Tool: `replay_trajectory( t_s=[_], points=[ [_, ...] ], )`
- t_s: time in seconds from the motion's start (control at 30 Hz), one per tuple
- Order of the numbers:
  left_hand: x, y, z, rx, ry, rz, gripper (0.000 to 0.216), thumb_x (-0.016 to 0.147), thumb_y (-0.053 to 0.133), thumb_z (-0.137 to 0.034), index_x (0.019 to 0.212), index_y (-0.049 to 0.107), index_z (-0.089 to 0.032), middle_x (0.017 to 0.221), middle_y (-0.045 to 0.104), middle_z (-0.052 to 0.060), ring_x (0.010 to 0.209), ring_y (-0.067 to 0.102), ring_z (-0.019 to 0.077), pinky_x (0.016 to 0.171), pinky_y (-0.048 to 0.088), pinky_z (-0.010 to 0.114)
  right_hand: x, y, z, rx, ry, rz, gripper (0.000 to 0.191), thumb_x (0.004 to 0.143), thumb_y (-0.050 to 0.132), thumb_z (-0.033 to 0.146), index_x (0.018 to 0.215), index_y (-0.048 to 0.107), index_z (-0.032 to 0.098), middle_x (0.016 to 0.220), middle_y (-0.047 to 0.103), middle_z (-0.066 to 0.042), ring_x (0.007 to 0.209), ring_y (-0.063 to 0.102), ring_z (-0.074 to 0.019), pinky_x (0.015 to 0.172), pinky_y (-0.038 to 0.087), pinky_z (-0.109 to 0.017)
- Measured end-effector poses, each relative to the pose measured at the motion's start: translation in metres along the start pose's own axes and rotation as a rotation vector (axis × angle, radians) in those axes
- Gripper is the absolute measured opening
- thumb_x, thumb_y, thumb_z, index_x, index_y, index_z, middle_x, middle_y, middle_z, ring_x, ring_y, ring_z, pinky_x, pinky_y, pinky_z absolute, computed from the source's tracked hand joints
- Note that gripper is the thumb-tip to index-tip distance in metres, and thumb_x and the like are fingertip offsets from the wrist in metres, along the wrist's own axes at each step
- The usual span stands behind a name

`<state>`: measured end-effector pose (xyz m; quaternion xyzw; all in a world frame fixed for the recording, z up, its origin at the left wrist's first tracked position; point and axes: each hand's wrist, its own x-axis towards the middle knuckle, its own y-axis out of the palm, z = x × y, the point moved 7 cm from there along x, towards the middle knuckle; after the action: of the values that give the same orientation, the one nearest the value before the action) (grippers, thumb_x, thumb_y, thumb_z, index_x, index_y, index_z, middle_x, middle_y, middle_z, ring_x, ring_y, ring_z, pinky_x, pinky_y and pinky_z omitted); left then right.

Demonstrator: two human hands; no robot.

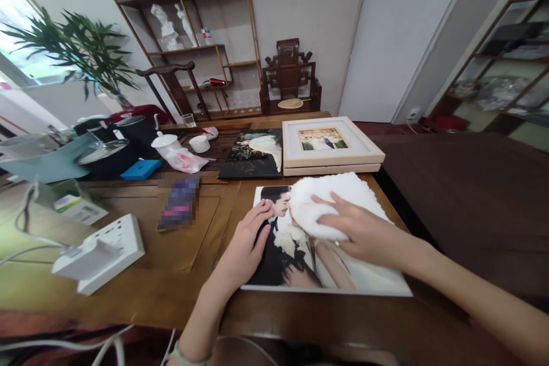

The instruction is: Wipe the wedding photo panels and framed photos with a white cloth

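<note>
A large printed photo panel [300, 266] lies flat on the wooden table [180, 291] in front of me. My left hand [246, 246] rests flat on its left edge, fingers stretched out and holding it down. My right hand [360, 231] presses a white cloth [330, 200] onto the upper middle of the photo, fingers spread over the cloth.
A white picture frame [330, 146] on a stack and a dark photo panel [253, 154] lie beyond the photo. A white power strip [103, 251], a small box [79, 206], a blue box [140, 169], pots and cups stand to the left. The table's right edge drops to a dark floor.
</note>
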<state>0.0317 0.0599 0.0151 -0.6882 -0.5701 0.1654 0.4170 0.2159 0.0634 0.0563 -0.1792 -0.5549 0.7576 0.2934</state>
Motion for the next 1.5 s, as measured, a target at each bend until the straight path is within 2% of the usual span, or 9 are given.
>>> replay_trajectory(
  t_s=[0.23, 0.4, 0.6, 0.8, 1.03, 1.13, 1.23, 1.4, 1.5],
  points=[
    [-0.001, 0.000, -0.002, -0.031, 0.006, -0.011, 0.034, 0.095, 0.038, -0.024, 0.125, 0.053, -0.018, 0.142, 0.047, 0.011, 0.137, 0.036, 0.0207, 0.114, 0.028, 0.046, 0.026, -0.004, -0.019, 0.017, -0.064, -0.040, 0.056, 0.073, 0.039, -0.002, 0.121, 0.059, 0.019, 0.134, 0.055, -0.008, 0.141, 0.019, -0.0263, 0.111, 0.023, -0.053],
    [0.000, 0.001, 0.000, -0.025, 0.007, -0.023, 0.034, 0.095, 0.038, -0.024, 0.125, 0.053, -0.017, 0.142, 0.048, 0.012, 0.137, 0.037, 0.0213, 0.114, 0.030, 0.047, -0.006, 0.016, 0.036, 0.006, -0.144, 0.105, 0.048, 0.067, 0.048, -0.003, 0.109, 0.066, 0.013, 0.140, 0.046, -0.017, 0.139, 0.020, -0.0301, 0.111, 0.019, -0.056],
    [0.000, 0.001, 0.002, 0.001, 0.017, -0.037, 0.036, 0.096, 0.038, -0.024, 0.127, 0.052, -0.017, 0.143, 0.047, 0.012, 0.137, 0.037, 0.0212, 0.113, 0.031, 0.046, -0.039, 0.031, 0.088, 0.085, -0.268, 0.141, 0.023, 0.082, 0.054, 0.011, 0.089, 0.073, 0.022, 0.139, 0.048, -0.008, 0.131, 0.036, -0.0322, 0.107, 0.029, -0.054],
    [0.000, 0.001, -0.001, -0.012, 0.023, -0.020, 0.036, 0.096, 0.037, -0.024, 0.127, 0.053, -0.016, 0.142, 0.048, 0.013, 0.137, 0.037, 0.0216, 0.114, 0.030, 0.046, -0.011, 0.014, 0.038, 0.052, -0.167, 0.018, 0.045, 0.065, 0.055, 0.004, 0.108, 0.066, 0.013, 0.145, 0.038, -0.018, 0.139, 0.022, -0.0266, 0.113, 0.016, -0.050],
    [0.000, 0.000, -0.003, -0.037, 0.004, -0.020, 0.034, 0.095, 0.039, -0.025, 0.124, 0.055, -0.018, 0.142, 0.049, 0.011, 0.137, 0.037, 0.0214, 0.114, 0.028, 0.045, 0.039, 0.003, -0.001, -0.053, -0.142, -0.044, 0.041, 0.074, 0.049, 0.009, 0.112, 0.063, 0.018, 0.148, 0.037, -0.011, 0.142, 0.004, -0.0294, 0.110, 0.011, -0.061],
    [0.000, -0.001, -0.003, -0.036, -0.009, -0.025, 0.036, 0.095, 0.039, -0.026, 0.127, 0.052, -0.017, 0.142, 0.048, 0.011, 0.137, 0.037, 0.0211, 0.115, 0.028, 0.044, 0.037, 0.008, 0.011, -0.063, -0.180, 0.003, 0.049, 0.068, 0.046, 0.003, 0.111, 0.064, 0.016, 0.139, 0.050, -0.012, 0.141, 0.012, -0.0279, 0.111, 0.008, -0.059],
    [0.000, -0.001, -0.002, -0.027, -0.039, -0.011, 0.040, 0.095, 0.037, -0.026, 0.132, 0.048, -0.016, 0.144, 0.045, 0.012, 0.137, 0.037, 0.0207, 0.115, 0.027, 0.044, 0.018, 0.018, 0.036, -0.037, -0.207, 0.024, 0.049, 0.066, 0.048, 0.004, 0.109, 0.066, 0.017, 0.143, 0.044, -0.012, 0.141, 0.015, -0.0294, 0.111, 0.006, -0.060],
    [-0.001, 0.001, 0.001, -0.026, -0.061, 0.023, 0.044, 0.096, 0.033, -0.027, 0.138, 0.042, -0.016, 0.150, 0.037, 0.010, 0.140, 0.031, 0.0191, 0.117, 0.024, 0.044, -0.021, 0.035, 0.087, 0.004, -0.263, 0.132, 0.025, 0.075, 0.055, 0.014, 0.094, 0.071, 0.019, 0.148, 0.035, -0.015, 0.136, 0.020, -0.0422, 0.105, 0.014, -0.070],
    [-0.001, 0.002, 0.001, -0.043, -0.049, 0.018, 0.043, 0.097, 0.032, -0.027, 0.137, 0.043, -0.019, 0.150, 0.038, 0.009, 0.140, 0.031, 0.0189, 0.117, 0.022, 0.044, -0.030, 0.034, 0.095, 0.028, -0.282, 0.189, 0.021, 0.075, 0.055, 0.013, 0.088, 0.071, 0.020, 0.146, 0.038, -0.013, 0.136, 0.024, -0.0407, 0.105, 0.015, -0.070]
  ],
)
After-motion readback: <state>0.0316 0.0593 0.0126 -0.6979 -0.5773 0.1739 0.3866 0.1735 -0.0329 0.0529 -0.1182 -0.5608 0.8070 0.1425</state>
